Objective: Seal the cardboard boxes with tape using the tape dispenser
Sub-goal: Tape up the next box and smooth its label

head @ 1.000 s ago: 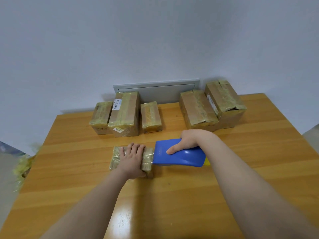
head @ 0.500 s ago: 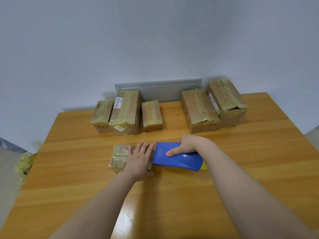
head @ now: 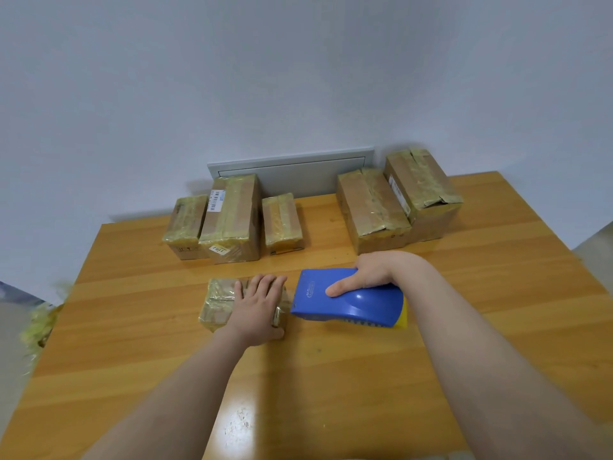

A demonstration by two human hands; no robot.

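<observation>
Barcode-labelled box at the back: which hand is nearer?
Left. The left hand rests on the small box straight before it; the right hand holds the dispenser farther right.

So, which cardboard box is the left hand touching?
The small front box, beside the blue tape dispenser; the left hand rests on it. The other five stand at the back.

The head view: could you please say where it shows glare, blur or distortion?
In the head view, glare whitens the table at bottom centre; a yellowish clump at the left edge is smeared; the wide lens bows the table's edges; the small box and tape dispenser look sharp.
</observation>
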